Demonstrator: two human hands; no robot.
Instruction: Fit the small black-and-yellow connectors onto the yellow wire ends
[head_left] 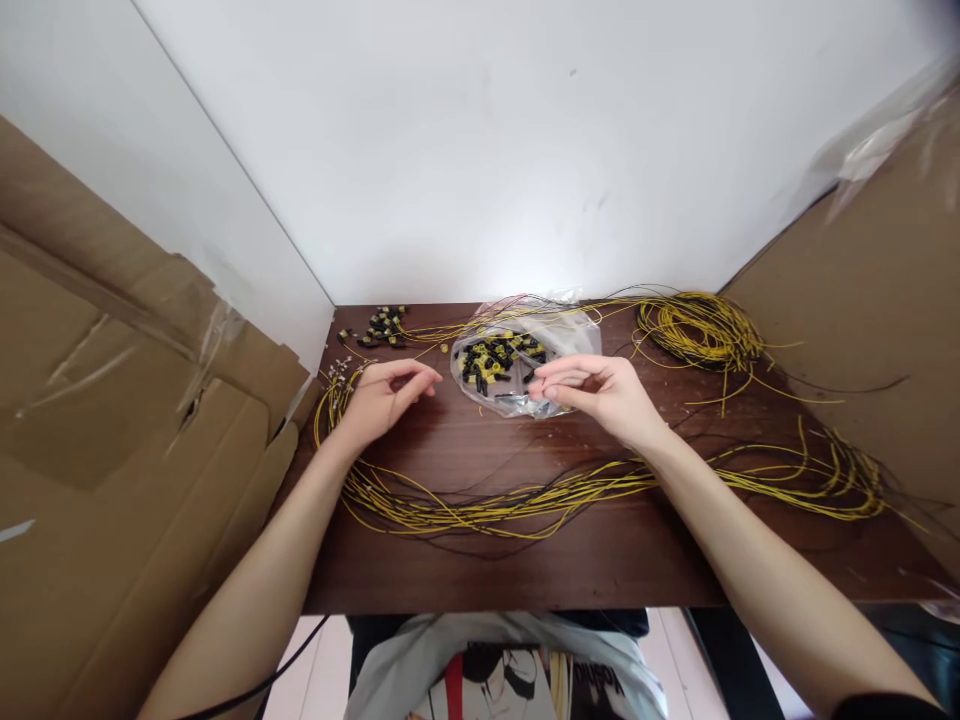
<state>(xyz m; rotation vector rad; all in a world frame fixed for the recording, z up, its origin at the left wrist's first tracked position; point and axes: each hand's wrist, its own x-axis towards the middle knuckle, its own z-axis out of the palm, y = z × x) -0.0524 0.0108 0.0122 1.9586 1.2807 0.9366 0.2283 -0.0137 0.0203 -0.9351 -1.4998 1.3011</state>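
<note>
My left hand (386, 395) is above the left part of the brown table, its thumb and index finger brought together in a pinch. Whatever may be between those fingertips is too small to make out. My right hand (592, 388) is at the front right edge of a clear plastic bag (566, 335), fingers and thumb closed toward each other. What they hold, if anything, I cannot make out. On the bag lies a heap of small black and yellow plastic parts (491, 360). Beneath my forearms stretches a long bundle of yellow and black wires (517, 505).
A coil of yellow and black wire (697, 330) sits at the back right. More black and yellow parts (386, 325) lie at the back left. Cardboard (135, 450) stands along the left, another cardboard panel (877, 270) on the right. A white wall (480, 150) closes off the back.
</note>
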